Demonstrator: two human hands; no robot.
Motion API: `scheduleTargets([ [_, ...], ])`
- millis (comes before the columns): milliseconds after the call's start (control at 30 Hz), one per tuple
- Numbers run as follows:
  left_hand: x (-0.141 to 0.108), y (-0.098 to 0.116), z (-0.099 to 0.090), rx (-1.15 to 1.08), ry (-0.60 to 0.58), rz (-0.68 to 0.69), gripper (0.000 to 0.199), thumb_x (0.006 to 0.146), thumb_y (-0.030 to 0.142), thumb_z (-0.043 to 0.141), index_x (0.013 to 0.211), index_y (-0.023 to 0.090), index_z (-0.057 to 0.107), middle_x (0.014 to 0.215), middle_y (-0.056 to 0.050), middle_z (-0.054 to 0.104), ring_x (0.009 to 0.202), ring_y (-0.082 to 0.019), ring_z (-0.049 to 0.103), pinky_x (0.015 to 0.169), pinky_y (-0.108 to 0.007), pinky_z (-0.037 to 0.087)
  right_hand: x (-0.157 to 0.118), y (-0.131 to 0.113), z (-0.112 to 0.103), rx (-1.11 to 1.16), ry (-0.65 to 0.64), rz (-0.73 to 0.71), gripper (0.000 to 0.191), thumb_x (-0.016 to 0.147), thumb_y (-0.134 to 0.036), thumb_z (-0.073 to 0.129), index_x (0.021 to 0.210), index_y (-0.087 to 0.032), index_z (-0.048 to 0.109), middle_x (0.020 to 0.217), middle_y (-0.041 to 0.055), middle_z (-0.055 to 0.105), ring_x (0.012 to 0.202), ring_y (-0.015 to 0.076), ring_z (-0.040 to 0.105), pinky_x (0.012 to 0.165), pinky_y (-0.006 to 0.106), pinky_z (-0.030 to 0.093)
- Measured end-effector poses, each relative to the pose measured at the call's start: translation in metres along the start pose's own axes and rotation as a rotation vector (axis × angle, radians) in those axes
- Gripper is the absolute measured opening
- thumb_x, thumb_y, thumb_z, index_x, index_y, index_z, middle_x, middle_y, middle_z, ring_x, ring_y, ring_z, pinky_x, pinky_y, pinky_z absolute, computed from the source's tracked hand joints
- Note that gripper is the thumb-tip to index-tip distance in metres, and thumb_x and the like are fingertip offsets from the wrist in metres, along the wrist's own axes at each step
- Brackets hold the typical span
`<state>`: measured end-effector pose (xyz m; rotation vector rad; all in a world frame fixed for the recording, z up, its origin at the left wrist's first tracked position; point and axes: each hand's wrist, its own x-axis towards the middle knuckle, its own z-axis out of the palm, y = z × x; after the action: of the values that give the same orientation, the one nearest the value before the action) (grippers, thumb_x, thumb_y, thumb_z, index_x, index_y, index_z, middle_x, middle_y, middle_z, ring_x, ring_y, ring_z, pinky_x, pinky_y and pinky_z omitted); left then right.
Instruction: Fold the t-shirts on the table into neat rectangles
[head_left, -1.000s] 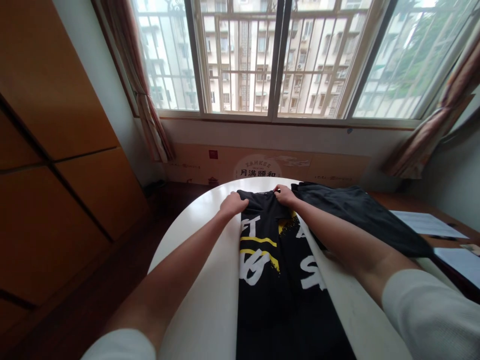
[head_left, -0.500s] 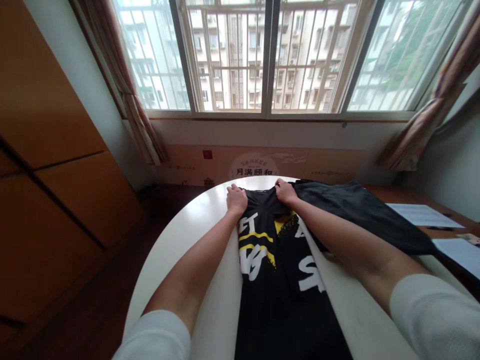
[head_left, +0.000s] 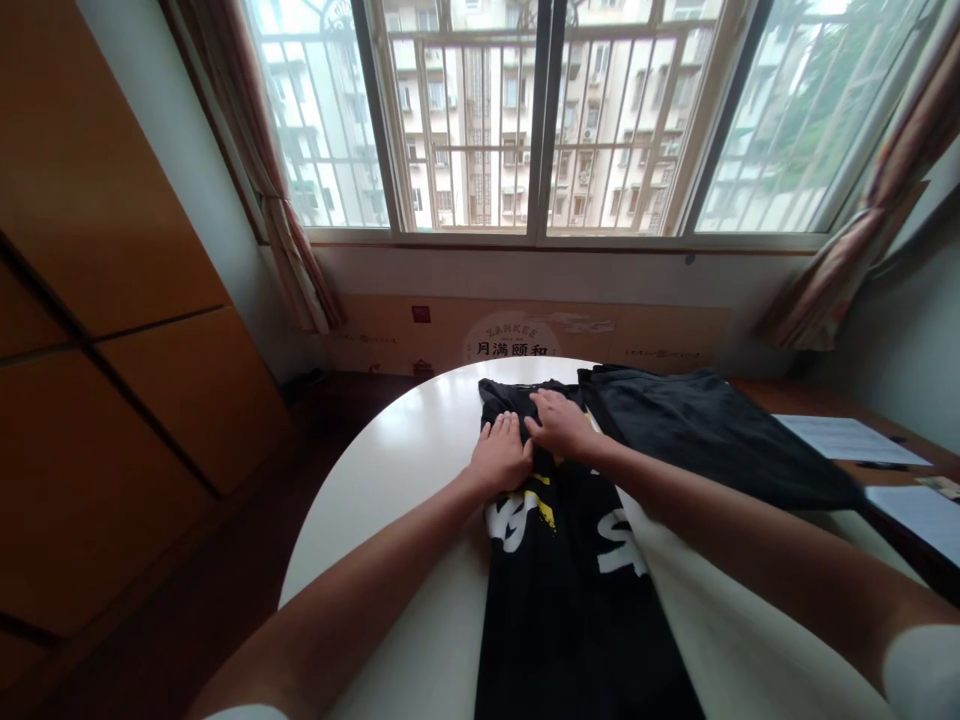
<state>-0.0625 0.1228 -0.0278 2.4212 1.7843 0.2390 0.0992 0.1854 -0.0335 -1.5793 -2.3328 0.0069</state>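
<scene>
A black T-shirt (head_left: 570, 620) with white lettering and yellow stripes lies folded into a long strip on the white round table (head_left: 360, 510). Its collar end points toward the window, and its near end runs out of the picture. My left hand (head_left: 504, 455) rests flat on the shirt's upper left part, fingers stretched out. Just beyond it to the right, my right hand (head_left: 561, 425) lies on the cloth near the collar, its fingers extended too. Both palms cover part of the print.
Right of the shirt lies another dark folded garment (head_left: 720, 430). Paper sheets (head_left: 847, 438) and a pen (head_left: 885, 465) are on a brown surface farther right. A printed cardboard panel (head_left: 660, 335) stands below the barred window. A wooden cabinet (head_left: 157, 400) is at the left.
Both hands have let go of the shirt's top corners. They have come inward and nearer to me, and now lie on the cloth with fingers extended.
</scene>
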Motion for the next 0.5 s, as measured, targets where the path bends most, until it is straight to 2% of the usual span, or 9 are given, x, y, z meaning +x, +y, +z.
scheduleTargets([
  [100, -0.034, 0.010, -0.006, 0.062, 0.060, -0.045, 0.071, 0.107, 0.040, 0.032, 0.163, -0.004, 0.033, 0.171, -0.028, 0.028, 0.162, -0.038, 0.024, 0.130, -0.051, 0.023, -0.026, 0.005, 0.014, 0.044, -0.172, 0.009, 0.070, 0.109, -0.051, 0.037, 0.165, -0.007, 0.037, 0.173, 0.0204, 0.031, 0.161, 0.0334, 0.025, 0.129, 0.049, 0.019],
  [167, -0.080, 0.020, -0.006, 0.080, 0.068, 0.052, 0.070, 0.107, 0.038, 0.035, 0.164, -0.003, 0.034, 0.172, -0.026, 0.027, 0.162, -0.037, 0.022, 0.130, -0.052, 0.024, -0.034, 0.010, 0.018, 0.056, -0.207, 0.043, 0.074, 0.110, -0.054, 0.033, 0.168, -0.008, 0.031, 0.175, 0.0192, 0.024, 0.163, 0.0334, 0.019, 0.130, 0.053, 0.015],
  [233, -0.133, 0.028, 0.000, 0.054, 0.032, 0.164, 0.069, 0.108, 0.041, 0.035, 0.166, 0.005, 0.034, 0.175, -0.019, 0.023, 0.163, -0.034, 0.021, 0.132, -0.050, 0.023, -0.035, 0.013, 0.018, 0.052, -0.206, 0.045, 0.076, 0.110, -0.056, 0.032, 0.168, -0.007, 0.030, 0.175, 0.0198, 0.022, 0.164, 0.0339, 0.017, 0.130, 0.055, 0.014],
  [333, -0.203, 0.032, 0.014, 0.028, -0.052, 0.294, 0.081, 0.103, 0.049, 0.050, 0.169, 0.010, 0.028, 0.175, -0.020, 0.018, 0.162, -0.039, 0.020, 0.130, -0.054, 0.027, -0.034, 0.012, 0.016, 0.040, -0.204, 0.035, 0.076, 0.110, -0.056, 0.033, 0.168, -0.006, 0.030, 0.175, 0.0206, 0.022, 0.163, 0.0344, 0.018, 0.130, 0.055, 0.014],
  [400, -0.232, 0.029, 0.025, 0.035, -0.092, 0.345, 0.080, 0.103, 0.048, 0.054, 0.170, 0.014, 0.027, 0.174, -0.020, 0.020, 0.161, -0.040, 0.025, 0.128, -0.055, 0.032, -0.035, 0.010, 0.015, 0.034, -0.201, 0.043, 0.076, 0.110, -0.057, 0.033, 0.168, -0.007, 0.031, 0.175, 0.0198, 0.022, 0.163, 0.0342, 0.019, 0.130, 0.055, 0.014],
  [500, -0.254, 0.021, 0.039, 0.044, -0.056, 0.350, 0.063, 0.109, 0.037, 0.046, 0.169, 0.024, 0.034, 0.169, -0.016, 0.036, 0.155, -0.038, 0.038, 0.123, -0.051, 0.042, -0.038, 0.006, 0.011, 0.020, -0.209, 0.045, 0.077, 0.110, -0.057, 0.033, 0.167, -0.006, 0.031, 0.175, 0.0193, 0.023, 0.163, 0.0336, 0.019, 0.130, 0.055, 0.015],
])
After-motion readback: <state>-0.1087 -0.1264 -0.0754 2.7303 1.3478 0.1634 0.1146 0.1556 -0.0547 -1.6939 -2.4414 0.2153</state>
